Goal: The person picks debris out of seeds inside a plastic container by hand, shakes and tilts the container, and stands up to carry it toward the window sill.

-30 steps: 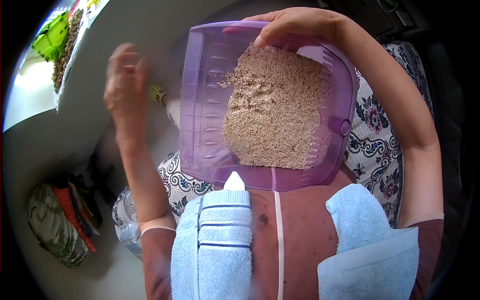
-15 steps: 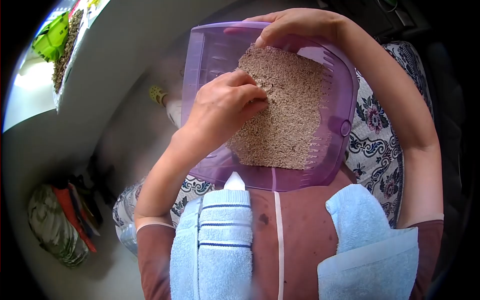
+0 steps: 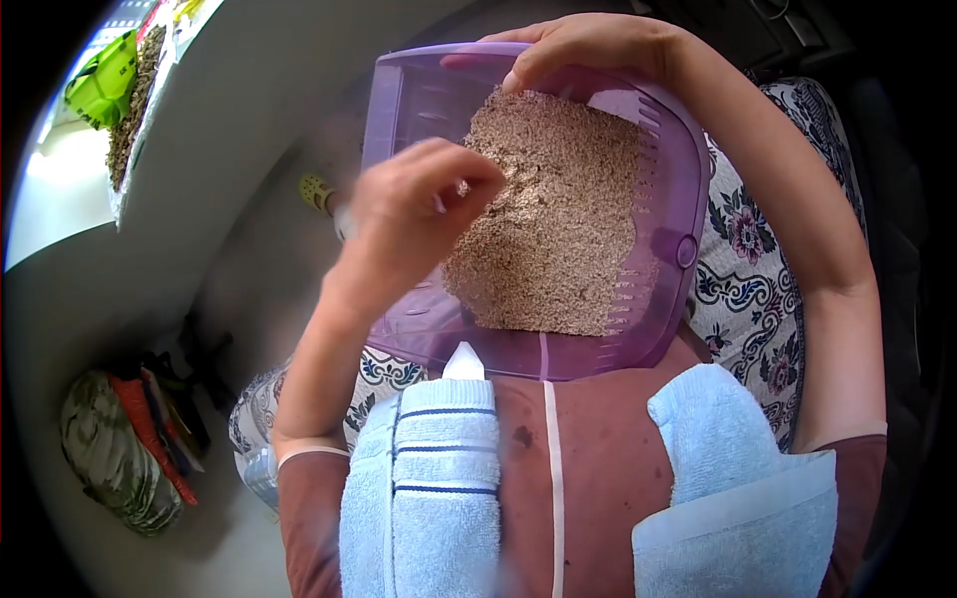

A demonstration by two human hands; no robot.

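Note:
A purple see-through plastic winnowing tray [image 3: 670, 234] rests on my lap, with a layer of small light-brown grains [image 3: 573, 224] spread over its ribbed floor. My right hand [image 3: 588, 45] grips the tray's far rim, its thumb inside near the grains. Over the tray's left part, my left hand [image 3: 424, 194] is raised above the grains and blurred by motion. Its thumb and forefinger meet in a pinch; whatever is between them is too small to make out. Darker specks show among the grains near it.
Light-blue towels [image 3: 449, 538] hang over both sides of my brown top. A patterned cloth [image 3: 748, 239] lies beneath the tray. At the upper left, a green packet [image 3: 105, 85] sits by a heap of dark grains [image 3: 135, 125] on a ledge. Bags [image 3: 115, 448] stand lower left.
My left hand has lifted off the grains and moved left, fingers still pinched. My right hand keeps its hold on the rim.

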